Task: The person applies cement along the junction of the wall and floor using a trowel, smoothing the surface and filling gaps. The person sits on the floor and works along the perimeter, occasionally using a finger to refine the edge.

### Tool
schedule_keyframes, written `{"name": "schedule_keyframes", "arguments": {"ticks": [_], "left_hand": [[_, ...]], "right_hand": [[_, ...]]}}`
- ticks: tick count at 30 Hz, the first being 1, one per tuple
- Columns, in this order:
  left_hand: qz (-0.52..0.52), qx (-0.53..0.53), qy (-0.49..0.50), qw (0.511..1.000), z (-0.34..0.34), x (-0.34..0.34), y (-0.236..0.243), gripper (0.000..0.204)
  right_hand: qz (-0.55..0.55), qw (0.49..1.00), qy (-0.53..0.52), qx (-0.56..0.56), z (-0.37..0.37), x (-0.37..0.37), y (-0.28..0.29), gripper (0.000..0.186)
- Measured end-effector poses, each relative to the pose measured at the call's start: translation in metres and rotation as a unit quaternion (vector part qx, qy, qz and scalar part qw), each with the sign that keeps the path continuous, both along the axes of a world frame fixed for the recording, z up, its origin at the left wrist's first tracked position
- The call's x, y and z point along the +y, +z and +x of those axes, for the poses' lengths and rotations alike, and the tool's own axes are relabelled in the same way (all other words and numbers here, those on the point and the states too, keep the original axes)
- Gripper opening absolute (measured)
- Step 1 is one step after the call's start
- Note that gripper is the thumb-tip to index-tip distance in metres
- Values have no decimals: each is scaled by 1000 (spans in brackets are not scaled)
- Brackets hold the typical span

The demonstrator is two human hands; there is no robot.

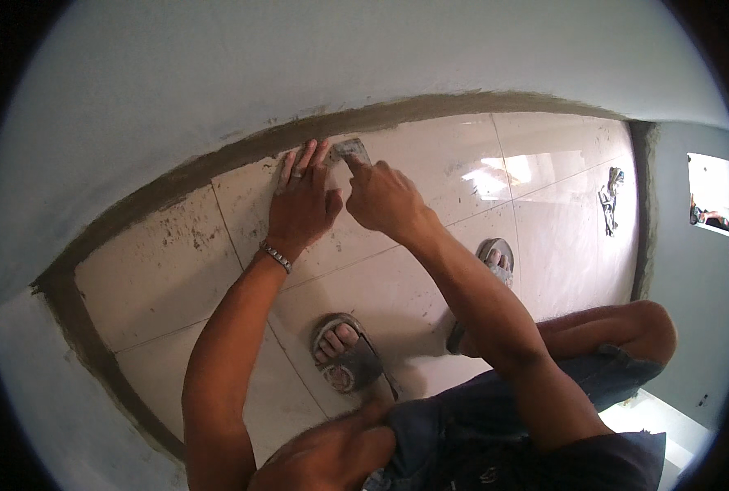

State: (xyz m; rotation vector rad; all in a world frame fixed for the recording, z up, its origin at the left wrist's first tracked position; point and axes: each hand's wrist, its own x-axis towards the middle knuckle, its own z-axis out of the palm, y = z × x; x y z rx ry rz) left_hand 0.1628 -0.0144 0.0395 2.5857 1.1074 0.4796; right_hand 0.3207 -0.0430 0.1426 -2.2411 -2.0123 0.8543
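Note:
My right hand (385, 195) is closed on a small flat grey scraper (350, 148), its index finger pressed along it. The scraper's blade lies against the tile beside the band of grey mortar (258, 144) at the foot of the wall; its handle is hidden by my hand. Just to the left, my left hand (303, 200) rests flat with fingers stretched out, holding nothing. Its fingertips reach close to the mortar's edge. Pale glossy floor tiles (422, 184) lie under both hands, with grey specks scattered on them.
My sandalled feet (344, 352) stand on the tiles close behind my hands. At the right lies a crumpled dark-and-white thing (611, 202). Mortar also runs along the left and right walls. The right grey wall (683, 270) has a bright rectangular opening (712, 190).

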Motion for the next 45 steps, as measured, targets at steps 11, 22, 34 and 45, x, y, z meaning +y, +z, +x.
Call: {"name": "schedule_keyframes", "arguments": {"ticks": [11,22,34,45], "left_hand": [[-13,-3,14,1000,6,-2,3,57],[-23,24,-14,999,9,0,0,52],[-39,38,37,998,28,-9,9,47],[-15,46,7,999,49,-9,-3,44]], "right_hand": [[-14,999,-28,10,2,5,3,48],[-8,1000,-12,-2,22,11,3,38],[-42,998,-41,1,31,8,4,47],[-19,999,-34,6,36,12,9,43]]}}
